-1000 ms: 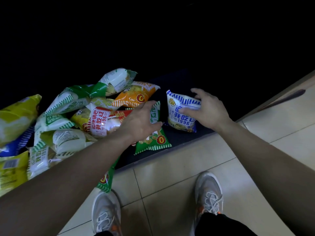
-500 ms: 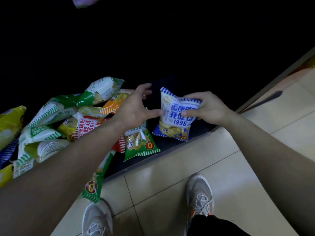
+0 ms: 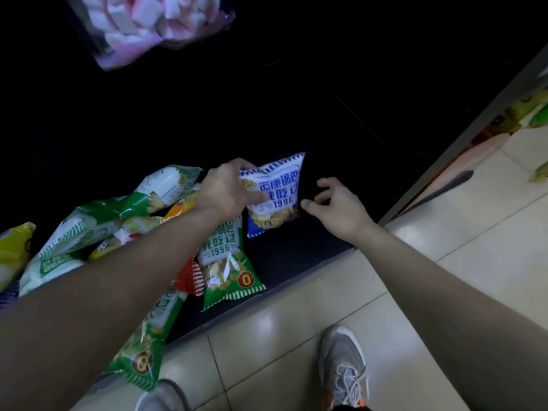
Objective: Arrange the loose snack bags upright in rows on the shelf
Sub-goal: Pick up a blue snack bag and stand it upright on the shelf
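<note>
Counted from near: two grey shoes [image 3: 344, 369] on floor tiles [image 3: 296, 336], two green bags [image 3: 228, 274] at the shelf [image 3: 296, 262] lip, then a heap [image 3: 89, 229] of perhaps five green-and-white ones at left. Beyond, one blue bag [image 3: 275, 197] over the shelf, pinched in the left grip [image 3: 225, 191], long axis near-to-far, top edge away; right grip [image 3: 338, 206] slack and released just beside it. Farthest, one pink marshmallow bag [image 3: 148, 25] overhead.

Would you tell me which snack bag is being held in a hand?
The blue-and-white bag, gripped at its top corner by the left hand; the other bags lie loose in a pile.
</note>
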The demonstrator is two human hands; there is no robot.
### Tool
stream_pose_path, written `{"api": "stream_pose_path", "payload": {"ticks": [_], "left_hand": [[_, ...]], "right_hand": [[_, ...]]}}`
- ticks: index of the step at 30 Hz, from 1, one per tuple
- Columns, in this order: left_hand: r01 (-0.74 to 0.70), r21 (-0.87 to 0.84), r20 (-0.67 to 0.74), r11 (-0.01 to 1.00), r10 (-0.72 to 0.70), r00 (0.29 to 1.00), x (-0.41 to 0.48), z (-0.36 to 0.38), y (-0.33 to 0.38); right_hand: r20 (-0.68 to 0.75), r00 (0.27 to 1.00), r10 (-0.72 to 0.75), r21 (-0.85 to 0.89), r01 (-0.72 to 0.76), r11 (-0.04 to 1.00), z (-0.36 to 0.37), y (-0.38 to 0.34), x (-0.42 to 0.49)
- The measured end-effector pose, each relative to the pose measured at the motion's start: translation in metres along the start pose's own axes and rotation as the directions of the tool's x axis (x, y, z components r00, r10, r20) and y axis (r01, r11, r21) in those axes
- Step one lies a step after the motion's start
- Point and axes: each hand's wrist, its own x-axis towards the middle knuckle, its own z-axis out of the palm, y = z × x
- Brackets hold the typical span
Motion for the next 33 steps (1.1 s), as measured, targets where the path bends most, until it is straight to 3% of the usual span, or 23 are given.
{"api": "stream_pose_path", "payload": {"ticks": [4, 13, 20, 23, 28, 33], "left_hand": [[0.019, -0.025, -0.108, 1.0, -0.022, 0.994, 0.051, 0.012, -0.017], [0.094, -0.156, -0.115, 0.983, -0.112, 0.987, 0.136, 0.049, -0.022], [0.125, -0.29, -0.375, 0.949, -0.233, 0.897, 0.15, 0.077, -0.009], [0.122, -0.218, -0.423, 0.968, -0.206, 0.883, 0.147, 0.079, -0.006], [0.038, -0.001, -0.432, 0.999, -0.034, 0.901, 0.147, 0.069, -0.008], [-0.023, 0.038, -0.39, 0.999, 0.036, 0.92, 0.147, 0.064, -0.019]], "right_hand": [[0.075, 0.996, 0.048, -0.142, -0.037, 0.989, 0.01, 0.016, 0.007], [0.153, 0.987, 0.044, -0.31, 0.006, 0.951, 0.051, 0.031, 0.028], [0.138, 0.986, 0.091, -0.34, -0.039, 0.94, 0.054, 0.05, 0.032], [0.131, 0.986, 0.103, -0.345, -0.052, 0.937, 0.053, 0.052, 0.031], [0.165, 0.982, 0.095, -0.361, -0.03, 0.932, 0.056, 0.046, 0.025], [0.179, 0.979, 0.092, -0.354, -0.023, 0.935, 0.061, 0.043, 0.023]]}}
